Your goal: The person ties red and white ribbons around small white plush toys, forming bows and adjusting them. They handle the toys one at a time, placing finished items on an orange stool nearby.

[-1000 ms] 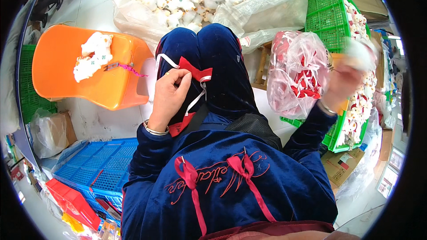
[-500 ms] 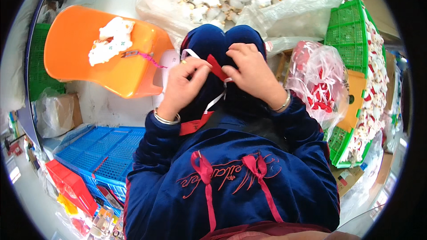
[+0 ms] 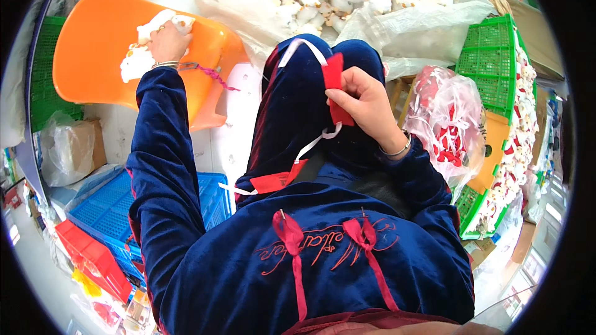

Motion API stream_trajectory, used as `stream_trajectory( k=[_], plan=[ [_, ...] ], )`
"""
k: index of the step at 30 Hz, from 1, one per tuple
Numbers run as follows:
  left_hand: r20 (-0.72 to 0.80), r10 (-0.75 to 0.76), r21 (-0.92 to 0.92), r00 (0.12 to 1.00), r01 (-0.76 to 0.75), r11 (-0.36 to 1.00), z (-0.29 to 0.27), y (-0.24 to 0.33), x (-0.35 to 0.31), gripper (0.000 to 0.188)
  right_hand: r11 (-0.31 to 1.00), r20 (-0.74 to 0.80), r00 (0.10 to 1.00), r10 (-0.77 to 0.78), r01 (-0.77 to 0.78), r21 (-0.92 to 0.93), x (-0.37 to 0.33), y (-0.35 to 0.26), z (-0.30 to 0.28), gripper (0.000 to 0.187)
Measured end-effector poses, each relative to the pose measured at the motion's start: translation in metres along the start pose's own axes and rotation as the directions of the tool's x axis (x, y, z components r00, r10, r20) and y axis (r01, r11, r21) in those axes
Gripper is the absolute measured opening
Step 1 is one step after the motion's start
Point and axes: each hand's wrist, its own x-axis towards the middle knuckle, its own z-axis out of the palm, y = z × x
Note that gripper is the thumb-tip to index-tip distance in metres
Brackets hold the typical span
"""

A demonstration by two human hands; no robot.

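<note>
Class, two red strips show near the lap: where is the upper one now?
In the head view, the upper red strip is just above and right of centre, pinched in the right hand over the blue trousers.

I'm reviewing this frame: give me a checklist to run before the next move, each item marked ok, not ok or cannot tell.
1. Right hand holds the upper red fabric piece: ok, pinched between thumb and fingers.
2. Left hand is at the white plush on the orange chair: ok.
3. Left hand has a firm grip: cannot tell, fingertips hidden.
4. Lower red fabric piece is in hand: not ok, it lies near the waist, no hand on it.
5. Metal tool is clear of the left wrist: cannot tell, they overlap in view.
</note>
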Motion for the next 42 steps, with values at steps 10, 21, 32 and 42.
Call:
stream_trajectory(
  k=[10, 21, 32, 42],
  plan=[
    [-0.024, 0.034, -0.668, 0.999, -0.041, 0.743, -0.098, 0.03, -0.031, 0.056, 0.977, 0.159, 0.972, 0.175, -0.191, 0.094, -0.004, -0.01, -0.03, 0.011],
    [-0.345, 0.919, -0.92, 0.193, -0.264, -0.289, -0.173, 0.141, -0.245, 0.065, 0.962, 0.011, 0.998, 0.059, -0.059, 0.265, -0.015, -0.002, -0.025, 0.017],
    [-0.046, 0.851, -0.976, 0.524, 0.156, -0.149, -0.137, 0.163, -0.253, 0.055, 0.956, 0.195, 0.981, -0.019, -0.039, 0.292, -0.045, -0.001, -0.022, 0.026],
    [0.029, 0.814, -0.985, 0.58, 0.156, -0.076, -0.117, 0.157, -0.251, 0.067, 0.953, 0.182, 0.983, -0.017, -0.039, 0.3, -0.044, 0.024, -0.031, 0.03]
  ],
)
